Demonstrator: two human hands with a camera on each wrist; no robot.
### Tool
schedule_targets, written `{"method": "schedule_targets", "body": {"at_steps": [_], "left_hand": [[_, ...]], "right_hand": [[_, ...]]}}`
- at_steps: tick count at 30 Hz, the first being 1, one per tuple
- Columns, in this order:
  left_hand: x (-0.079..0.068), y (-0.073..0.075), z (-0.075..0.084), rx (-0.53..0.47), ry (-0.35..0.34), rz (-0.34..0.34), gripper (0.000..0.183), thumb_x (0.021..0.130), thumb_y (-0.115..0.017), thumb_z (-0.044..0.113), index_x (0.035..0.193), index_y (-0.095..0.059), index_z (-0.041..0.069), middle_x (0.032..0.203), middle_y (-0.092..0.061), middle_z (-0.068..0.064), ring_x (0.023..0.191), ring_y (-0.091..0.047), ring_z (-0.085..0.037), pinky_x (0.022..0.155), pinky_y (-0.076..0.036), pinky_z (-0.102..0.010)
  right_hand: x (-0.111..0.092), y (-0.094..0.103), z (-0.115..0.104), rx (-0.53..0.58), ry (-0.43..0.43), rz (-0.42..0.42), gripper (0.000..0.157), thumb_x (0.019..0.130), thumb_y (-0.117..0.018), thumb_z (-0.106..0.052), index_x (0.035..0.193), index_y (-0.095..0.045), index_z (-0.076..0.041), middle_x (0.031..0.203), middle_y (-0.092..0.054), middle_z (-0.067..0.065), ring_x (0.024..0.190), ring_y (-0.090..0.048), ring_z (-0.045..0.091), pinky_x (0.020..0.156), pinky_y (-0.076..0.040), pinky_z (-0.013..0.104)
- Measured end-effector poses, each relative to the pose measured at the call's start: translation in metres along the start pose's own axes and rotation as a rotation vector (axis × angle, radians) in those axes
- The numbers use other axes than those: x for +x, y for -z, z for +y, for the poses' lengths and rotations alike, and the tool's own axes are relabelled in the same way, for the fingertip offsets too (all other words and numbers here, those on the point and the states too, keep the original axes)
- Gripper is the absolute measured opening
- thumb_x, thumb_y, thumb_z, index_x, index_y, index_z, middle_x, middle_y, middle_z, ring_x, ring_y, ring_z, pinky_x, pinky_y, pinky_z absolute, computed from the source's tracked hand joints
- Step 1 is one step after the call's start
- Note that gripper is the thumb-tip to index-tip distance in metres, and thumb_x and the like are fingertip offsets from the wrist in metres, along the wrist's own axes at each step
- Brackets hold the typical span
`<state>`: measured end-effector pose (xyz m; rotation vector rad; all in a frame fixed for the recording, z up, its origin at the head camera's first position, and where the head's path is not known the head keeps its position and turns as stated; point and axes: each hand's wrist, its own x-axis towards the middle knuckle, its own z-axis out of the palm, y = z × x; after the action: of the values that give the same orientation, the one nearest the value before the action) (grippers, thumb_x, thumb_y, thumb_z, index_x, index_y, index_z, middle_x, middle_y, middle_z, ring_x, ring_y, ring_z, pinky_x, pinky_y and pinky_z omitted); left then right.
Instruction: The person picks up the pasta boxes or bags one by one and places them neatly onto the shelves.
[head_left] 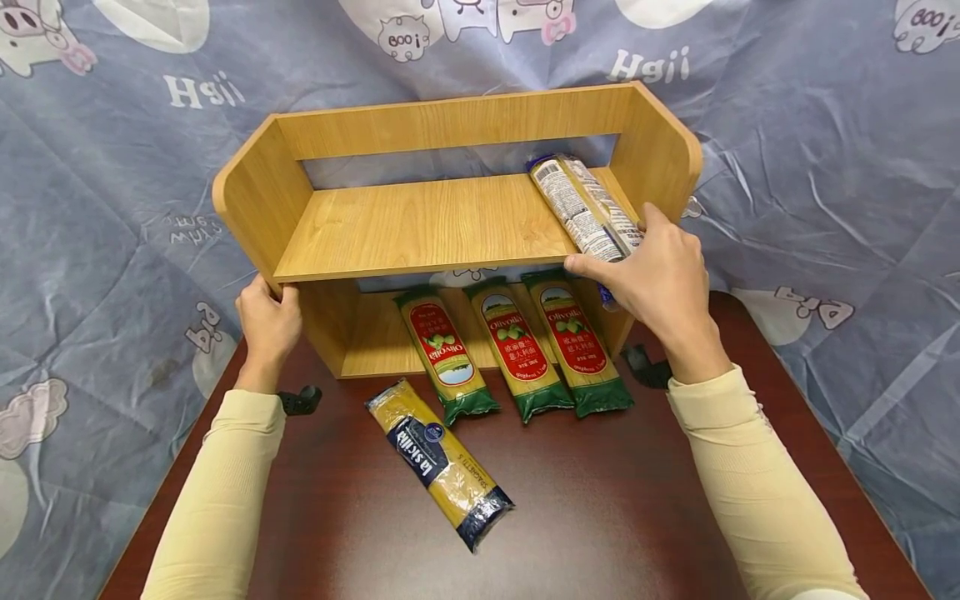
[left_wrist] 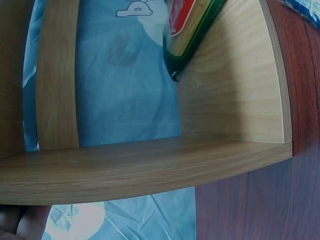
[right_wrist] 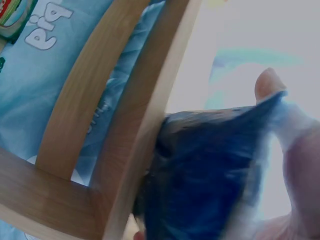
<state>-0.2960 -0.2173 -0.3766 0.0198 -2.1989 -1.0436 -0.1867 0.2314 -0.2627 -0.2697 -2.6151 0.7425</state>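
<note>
My right hand (head_left: pixel 663 275) grips a spaghetti pack (head_left: pixel 577 204) lying on the upper board at the right end of the wooden shelf (head_left: pixel 427 225). The pack's printed back faces up. In the right wrist view its dark blue end (right_wrist: pixel 200 175) sticks out past the board edge, the thumb (right_wrist: pixel 270 85) beside it. My left hand (head_left: pixel 268 329) holds the shelf's left side panel just under the upper board. Only a bit of the left fingers (left_wrist: pixel 25 220) shows at the lower left of the left wrist view.
Several red-labelled pasta packs, among them a left one (head_left: pixel 442 350), a middle one (head_left: pixel 517 346) and a right one (head_left: pixel 573 342), lean out of the lower compartment. A blue-labelled spaghetti pack (head_left: pixel 442 462) lies on the dark table (head_left: pixel 600 508). A patterned cloth (head_left: pixel 825 167) hangs behind.
</note>
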Motion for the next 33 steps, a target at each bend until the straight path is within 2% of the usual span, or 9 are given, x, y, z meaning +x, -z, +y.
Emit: {"method": "schedule_targets", "body": {"at_steps": [4, 9, 13, 20, 23, 28, 33], "left_hand": [[-0.001, 0.001, -0.002, -0.001, 0.002, 0.001, 0.023, 0.097, -0.056, 0.012, 0.095, -0.070, -0.006, 0.085, -0.071, -0.022, 0.080, -0.063, -0.027, 0.064, -0.037, -0.026], [-0.001, 0.001, -0.004, -0.002, 0.002, 0.009, 0.022, 0.097, -0.056, 0.011, 0.095, -0.069, -0.006, 0.084, -0.071, -0.022, 0.080, -0.062, -0.027, 0.065, -0.037, -0.026], [0.000, 0.000, -0.004, -0.003, -0.005, 0.004, 0.024, 0.098, -0.057, 0.014, 0.094, -0.068, -0.006, 0.083, -0.070, -0.023, 0.080, -0.062, -0.028, 0.065, -0.037, -0.028], [0.001, -0.001, -0.004, 0.007, -0.015, -0.004, 0.026, 0.099, -0.057, 0.017, 0.097, -0.070, -0.005, 0.087, -0.072, -0.023, 0.084, -0.066, -0.032, 0.066, -0.038, -0.031], [0.001, -0.001, -0.004, 0.007, -0.014, -0.004, 0.026, 0.099, -0.057, 0.017, 0.097, -0.070, -0.005, 0.088, -0.073, -0.023, 0.085, -0.067, -0.032, 0.067, -0.038, -0.030], [0.001, -0.001, -0.004, -0.004, -0.008, -0.010, 0.026, 0.099, -0.056, 0.016, 0.098, -0.070, -0.006, 0.088, -0.073, -0.023, 0.085, -0.067, -0.031, 0.066, -0.038, -0.027], [0.002, -0.001, -0.003, -0.001, -0.011, -0.003, 0.025, 0.099, -0.057, 0.016, 0.098, -0.071, -0.006, 0.087, -0.072, -0.023, 0.084, -0.067, -0.030, 0.065, -0.037, -0.026]], "right_hand": [[-0.010, 0.006, -0.001, 0.055, 0.016, 0.013, 0.125, 0.064, -0.082, -0.074, 0.154, -0.036, 0.000, 0.139, -0.055, 0.026, 0.120, -0.052, 0.048, 0.099, -0.040, 0.061], [-0.023, 0.016, -0.004, 0.116, 0.045, 0.019, 0.129, 0.064, -0.087, -0.067, 0.158, -0.027, -0.002, 0.150, -0.047, 0.023, 0.129, -0.048, 0.046, 0.104, -0.035, 0.061], [-0.033, 0.021, -0.003, 0.173, 0.061, 0.027, 0.132, 0.063, -0.090, -0.063, 0.160, -0.022, -0.005, 0.156, -0.041, 0.021, 0.136, -0.043, 0.044, 0.107, -0.033, 0.062], [-0.055, 0.025, -0.003, 0.283, 0.049, 0.054, 0.131, 0.068, -0.089, -0.056, 0.163, -0.012, -0.011, 0.161, -0.033, 0.013, 0.145, -0.033, 0.034, 0.114, -0.027, 0.060], [-0.066, 0.024, -0.004, 0.298, 0.056, 0.095, 0.128, 0.068, -0.091, -0.053, 0.163, -0.015, -0.011, 0.161, -0.033, 0.010, 0.145, -0.032, 0.033, 0.114, -0.025, 0.060], [-0.088, 0.018, -0.004, 0.257, 0.087, 0.154, 0.127, 0.064, -0.094, -0.051, 0.160, -0.022, -0.007, 0.156, -0.036, 0.012, 0.139, -0.032, 0.036, 0.110, -0.028, 0.061], [-0.109, 0.006, -0.002, 0.244, 0.131, 0.166, 0.129, 0.060, -0.097, -0.046, 0.157, -0.024, -0.001, 0.150, -0.039, 0.016, 0.136, -0.033, 0.036, 0.107, -0.032, 0.059]]}}
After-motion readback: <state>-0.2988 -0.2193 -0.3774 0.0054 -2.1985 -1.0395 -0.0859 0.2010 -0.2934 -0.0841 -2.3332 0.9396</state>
